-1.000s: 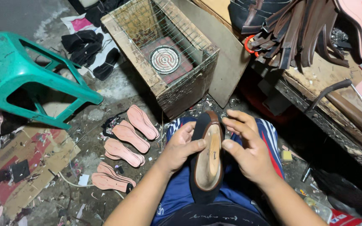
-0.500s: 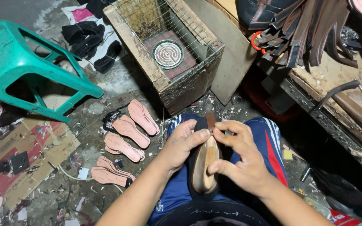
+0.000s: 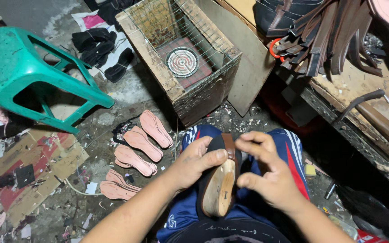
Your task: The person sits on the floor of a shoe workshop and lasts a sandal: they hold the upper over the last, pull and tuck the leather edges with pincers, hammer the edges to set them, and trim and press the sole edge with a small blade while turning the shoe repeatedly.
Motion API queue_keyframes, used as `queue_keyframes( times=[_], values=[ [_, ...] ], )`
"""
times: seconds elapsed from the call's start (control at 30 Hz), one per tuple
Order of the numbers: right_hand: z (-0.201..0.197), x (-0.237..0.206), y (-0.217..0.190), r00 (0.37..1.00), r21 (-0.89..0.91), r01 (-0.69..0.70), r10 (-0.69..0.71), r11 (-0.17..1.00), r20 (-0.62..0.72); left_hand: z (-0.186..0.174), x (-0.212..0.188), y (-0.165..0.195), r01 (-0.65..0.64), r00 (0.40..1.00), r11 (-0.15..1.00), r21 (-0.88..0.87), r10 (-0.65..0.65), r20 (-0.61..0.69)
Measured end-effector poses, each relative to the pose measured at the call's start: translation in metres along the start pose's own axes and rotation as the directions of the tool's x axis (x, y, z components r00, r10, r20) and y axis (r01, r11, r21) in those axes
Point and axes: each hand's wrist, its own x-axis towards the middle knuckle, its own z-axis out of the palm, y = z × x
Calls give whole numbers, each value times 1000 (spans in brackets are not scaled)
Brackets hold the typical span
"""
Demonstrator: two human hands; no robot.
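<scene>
Two hands work one sandal (image 3: 219, 184) over the lap. Left hand (image 3: 194, 164) is clamped on its left edge, thumb on the black upper face near the toe. Right hand (image 3: 266, 180) is closed in a pinch, fingertips at the brown strap (image 3: 228, 146) that crosses the toe end. Compared with half a second ago, the sandal is tipped further on edge, so the pale wooden-looking sole faces the camera; a second ago it lay flatter with both hands cupping it. Judgement: attention has moved from the insole face to the strap and sole edge. Sandal rests on the blue track trousers (image 3: 293, 157). Left of the knee, on the floor (image 3: 59, 198), lie several pink insoles (image 3: 138, 148) in a loose row. Further out, a flattened cardboard sheet (image 3: 28, 175) with red patches lies near the floor's left edge; print too small to tell. Beyond the knees: wooden crate (image 3: 181, 90) with wire mesh and a round coil inside. Green plastic stool (image 3: 28, 76) lies tipped at the upper left. Brown straps (image 3: 320, 45) hang over the bench (image 3: 361, 90) at the upper right.
</scene>
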Motion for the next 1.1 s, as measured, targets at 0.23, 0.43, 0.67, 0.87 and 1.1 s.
queue_keyframes(
  times=[0.23, 0.43, 0.67, 0.87, 1.1],
  values=[
    [-6, -9, 14, 922, 255, -379, 388, 890, 18, -7, -11, -2, -30, 994, 998, -50, 35, 102],
    [2, -19, 76, 792, 508, -540, 610, 671, 37, -21, -13, -35, -10, 1000, 984, -176, 9, -4],
    [-1, -17, 82, 745, 591, -511, 664, 624, -58, -16, -6, -68, -189, 960, 982, 0, 185, -212],
    [-6, -18, 62, 606, 540, -482, 708, 690, -363, 4, 10, -84, 33, 961, 969, 246, 37, -273],
    [-20, -41, 34, 616, 774, -374, 761, 512, -206, -8, 103, -81, 3, 999, 727, 687, -27, 25]
  ],
)
